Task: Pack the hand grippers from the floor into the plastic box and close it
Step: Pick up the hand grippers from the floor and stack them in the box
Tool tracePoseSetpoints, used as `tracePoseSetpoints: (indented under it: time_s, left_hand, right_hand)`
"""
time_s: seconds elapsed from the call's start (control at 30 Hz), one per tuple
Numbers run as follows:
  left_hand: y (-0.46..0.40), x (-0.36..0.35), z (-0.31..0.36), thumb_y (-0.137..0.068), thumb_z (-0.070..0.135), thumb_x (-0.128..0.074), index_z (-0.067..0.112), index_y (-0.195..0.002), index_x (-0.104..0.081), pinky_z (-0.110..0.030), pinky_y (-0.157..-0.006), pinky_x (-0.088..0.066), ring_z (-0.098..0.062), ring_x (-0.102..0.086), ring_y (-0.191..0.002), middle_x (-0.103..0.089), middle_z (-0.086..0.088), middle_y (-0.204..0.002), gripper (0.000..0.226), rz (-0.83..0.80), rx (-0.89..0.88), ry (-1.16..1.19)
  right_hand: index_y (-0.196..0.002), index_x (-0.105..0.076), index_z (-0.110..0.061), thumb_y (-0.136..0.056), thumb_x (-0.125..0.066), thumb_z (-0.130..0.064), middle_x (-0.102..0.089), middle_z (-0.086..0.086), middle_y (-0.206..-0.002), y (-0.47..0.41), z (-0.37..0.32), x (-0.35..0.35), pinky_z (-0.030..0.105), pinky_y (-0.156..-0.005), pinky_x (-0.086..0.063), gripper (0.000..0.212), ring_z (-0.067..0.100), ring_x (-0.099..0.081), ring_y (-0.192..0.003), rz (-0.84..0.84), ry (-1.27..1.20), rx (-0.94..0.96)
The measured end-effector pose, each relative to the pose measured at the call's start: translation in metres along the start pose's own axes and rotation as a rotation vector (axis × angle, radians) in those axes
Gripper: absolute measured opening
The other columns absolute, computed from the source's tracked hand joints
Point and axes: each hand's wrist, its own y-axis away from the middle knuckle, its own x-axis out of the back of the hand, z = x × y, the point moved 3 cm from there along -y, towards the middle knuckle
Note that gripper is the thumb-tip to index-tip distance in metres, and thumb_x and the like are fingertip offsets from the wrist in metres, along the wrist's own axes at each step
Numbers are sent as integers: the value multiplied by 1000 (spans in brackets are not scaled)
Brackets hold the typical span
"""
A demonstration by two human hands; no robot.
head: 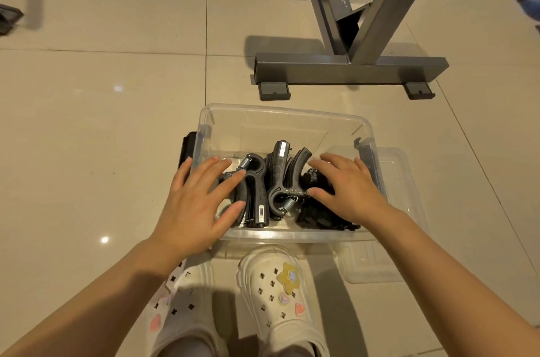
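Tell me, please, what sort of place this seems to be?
Probably a home gym or workout room: a grey steel equipment frame stands on a glossy tiled floor, and spring hand grippers fill the plastic box.

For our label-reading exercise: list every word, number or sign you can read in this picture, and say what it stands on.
No text here can be read.
Pale label on the upright hand gripper: marks too blurred to read.
Small window on the hand gripper by the left hand: too small to read.
Plastic box, lid, shoes: no lettering shows; the shoes carry only charms.
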Motion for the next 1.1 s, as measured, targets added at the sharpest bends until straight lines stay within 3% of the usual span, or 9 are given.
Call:
tracePoseSetpoints:
  time_s: [0.07,0.13,0.2,0.27,0.43,0.63,0.87,1.0,1.1]
  left_hand:
    - [2,12,3,-92,53,-31,28,-137,-45,-53,-112,-19,-21,-43,-129,-50,-2,-136,54,-47,11,-18]
    - [5,35,11,-89,48,-37,29,-138,-41,-48,-106,-30,-20,-53,-119,-54,1,-131,53,-43,-16,6]
    - [10,73,20,-90,44,-42,33,-142,-34,-35,-91,-43,-20,-58,-110,-55,4,-128,54,-49,-11,61]
    - [20,117,24,-93,42,-47,38,-144,-29,-30,-78,-47,-15,-59,-106,-55,8,-127,53,-53,76,114]
    - [80,245,30,-92,37,-55,31,-124,-56,-30,-82,-49,-6,-58,-93,-61,11,-113,33,69,253,143]
    - [186,364,29,-87,40,-60,32,-116,-60,-34,-84,-52,-4,-59,-88,-60,13,-100,30,156,414,88]
    - [297,391,0,-83,40,-66,35,-121,-55,-36,-84,-52,-6,-57,-92,-61,11,-109,39,315,605,65]
    - [370,385,-43,-82,41,-67,40,-128,-47,-30,-79,-52,-5,-58,-88,-60,13,-108,50,249,773,72]
    - [440,395,-70,-78,34,-72,35,-110,-59,-29,-76,-51,-10,-60,-80,-63,13,-93,35,534,973,282]
  right_hand:
    - [-144,-31,-35,-91,-52,-47,-30,-4,-151,15,-14,17,49,-116,-12,59,19,-28,-138,-17,-16,35]
    - [-144,-30,-35,-90,-56,-44,-33,-6,-149,30,-28,40,45,-113,-24,61,18,-34,-134,-37,-52,68]
    - [-143,-32,-34,-89,-60,-39,-37,-6,-147,44,-49,66,40,-108,-34,61,17,-40,-130,-80,-109,109]
    - [-140,-37,-33,-88,-62,-37,-41,-6,-143,56,-76,94,35,-104,-39,58,15,-44,-125,-105,-117,178]
    - [-134,-45,-34,-87,-64,-40,-48,-8,-137,90,-170,160,30,-94,-45,51,11,-51,-116,-57,-184,365]
    - [-135,-43,-32,-86,-63,-43,-40,-6,-144,143,-282,203,30,-99,-38,54,15,-43,-126,-16,-153,579]
    - [-129,-49,-32,-87,-64,-38,-47,-6,-138,166,-427,205,28,-95,-42,44,13,-49,-120,-105,-73,796]
    - [-128,-49,-33,-87,-64,-38,-46,-5,-140,152,-523,163,33,-99,-44,44,14,-50,-119,-244,104,917]
    - [-133,-45,-31,-86,-65,-37,-45,-2,-141,150,-589,137,32,-98,-44,51,16,-50,-119,-246,188,1014]
